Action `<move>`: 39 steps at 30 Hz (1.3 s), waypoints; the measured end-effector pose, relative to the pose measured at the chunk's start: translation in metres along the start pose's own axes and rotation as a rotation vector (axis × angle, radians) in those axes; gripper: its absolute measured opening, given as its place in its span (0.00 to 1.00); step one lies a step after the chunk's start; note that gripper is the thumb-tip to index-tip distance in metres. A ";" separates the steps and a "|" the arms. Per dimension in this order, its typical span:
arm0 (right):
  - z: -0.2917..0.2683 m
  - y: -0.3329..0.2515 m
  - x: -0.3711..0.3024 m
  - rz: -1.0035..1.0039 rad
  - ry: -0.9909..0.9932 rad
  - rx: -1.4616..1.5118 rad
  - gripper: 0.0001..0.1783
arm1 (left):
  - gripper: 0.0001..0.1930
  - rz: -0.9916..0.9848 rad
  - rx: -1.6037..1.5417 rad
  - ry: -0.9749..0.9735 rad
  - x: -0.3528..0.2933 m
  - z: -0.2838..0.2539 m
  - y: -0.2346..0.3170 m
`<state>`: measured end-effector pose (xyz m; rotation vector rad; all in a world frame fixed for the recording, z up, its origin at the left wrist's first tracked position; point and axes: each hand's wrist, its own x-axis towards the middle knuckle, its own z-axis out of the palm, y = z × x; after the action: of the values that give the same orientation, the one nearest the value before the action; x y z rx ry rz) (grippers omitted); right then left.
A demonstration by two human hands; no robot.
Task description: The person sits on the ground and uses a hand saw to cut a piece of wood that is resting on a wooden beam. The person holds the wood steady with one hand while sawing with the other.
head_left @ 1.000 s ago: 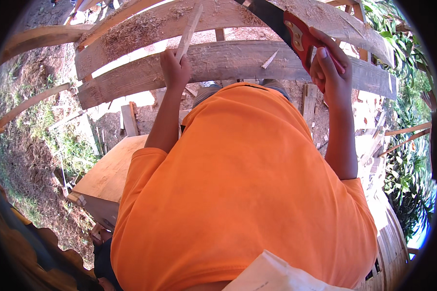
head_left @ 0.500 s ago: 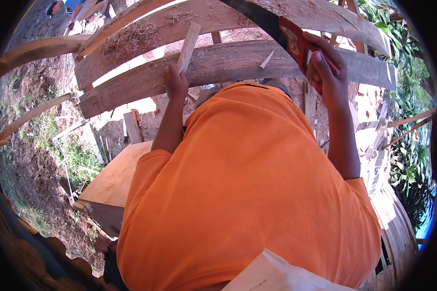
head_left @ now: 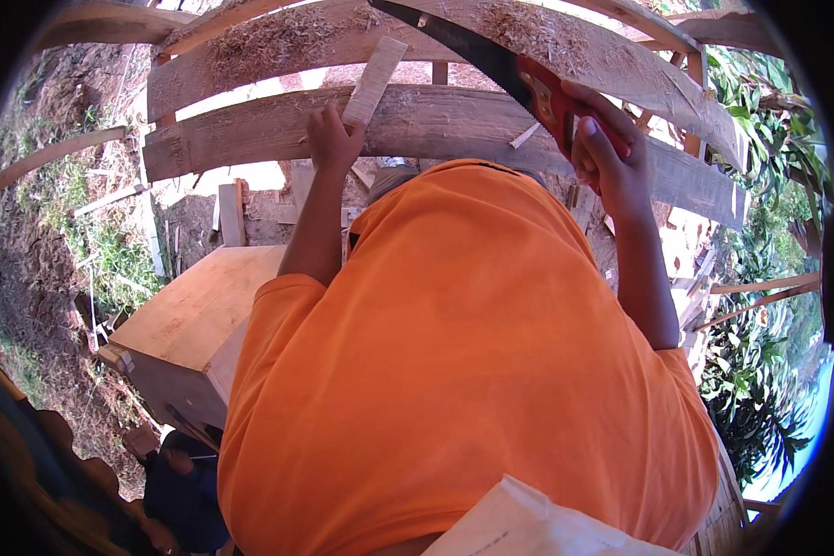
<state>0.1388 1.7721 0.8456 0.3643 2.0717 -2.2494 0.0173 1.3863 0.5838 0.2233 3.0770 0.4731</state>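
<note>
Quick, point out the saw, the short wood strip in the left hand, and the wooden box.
Saw (head_left: pixel 493 63): head view, blade near the handle.
Short wood strip (head_left: pixel 377 82): head view, middle of its face.
Wooden box (head_left: pixel 199 306): head view, tan top panel.

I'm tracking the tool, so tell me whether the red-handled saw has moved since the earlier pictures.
Yes, leftward: the saw's red handle now sits nearer the short post showing between the planks.

Saw blade (head_left: pixel 459 43): metal, flat smooth face, mostly matt.
Saw handle (head_left: pixel 552 100): smooth, plastic by look, slight sheen.
Wood strip (head_left: pixel 376 82): bare wood, grain showing, matt.
Near plank (head_left: pixel 463 116): wood, rough-grained, matt.
Shavings (head_left: pixel 273 42): wood, coarse.
Box (head_left: pixel 202 304): bare wood, smooth top.
Shirt (head_left: pixel 463 352): cloth, soft, matt.
</note>
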 end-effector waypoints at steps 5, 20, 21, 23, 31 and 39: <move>0.007 -0.004 0.008 0.013 -0.075 -0.040 0.23 | 0.36 0.024 -0.008 -0.098 0.013 -0.007 0.010; 0.030 -0.047 0.070 -0.025 -0.393 -0.324 0.23 | 0.35 -0.248 -0.151 0.019 -0.022 0.005 0.004; 0.028 -0.050 0.075 -0.032 -0.406 -0.339 0.23 | 0.37 -0.233 -0.112 0.055 -0.022 0.004 0.005; 0.026 -0.058 0.085 -0.086 -0.434 -0.355 0.24 | 0.39 -0.205 -0.032 0.122 -0.021 0.001 0.010; 0.033 -0.079 0.107 -0.098 -0.508 -0.475 0.25 | 0.31 -0.318 -0.375 0.271 0.007 0.014 0.001; 0.061 -0.091 0.105 -0.016 -0.589 -0.587 0.22 | 0.16 -0.798 -1.057 0.581 0.028 0.008 -0.041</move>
<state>0.0108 1.7324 0.9163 -0.3129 2.2215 -1.3901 -0.0152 1.3544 0.5637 -1.2376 2.4447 2.1323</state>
